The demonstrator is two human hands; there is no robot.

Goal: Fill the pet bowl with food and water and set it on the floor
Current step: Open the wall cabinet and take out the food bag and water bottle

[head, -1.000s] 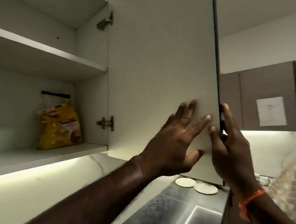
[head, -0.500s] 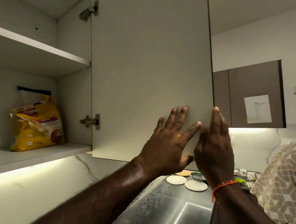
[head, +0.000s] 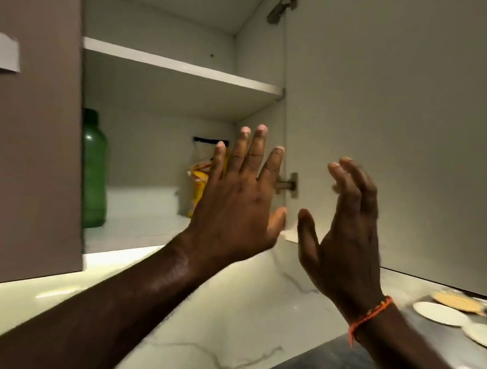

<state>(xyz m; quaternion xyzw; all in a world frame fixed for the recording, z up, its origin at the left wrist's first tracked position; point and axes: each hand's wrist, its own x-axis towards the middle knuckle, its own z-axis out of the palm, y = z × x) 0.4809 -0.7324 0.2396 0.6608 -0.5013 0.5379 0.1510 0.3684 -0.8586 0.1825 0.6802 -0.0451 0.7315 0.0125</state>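
Hands, left hand [head: 235,204] and right hand [head: 343,234], spread empty before yellow food bag [head: 198,185].

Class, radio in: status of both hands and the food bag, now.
Left hand open, empty. Right hand open, empty. Yellow food bag on lower shelf, partly behind left hand. Cabinet door open.
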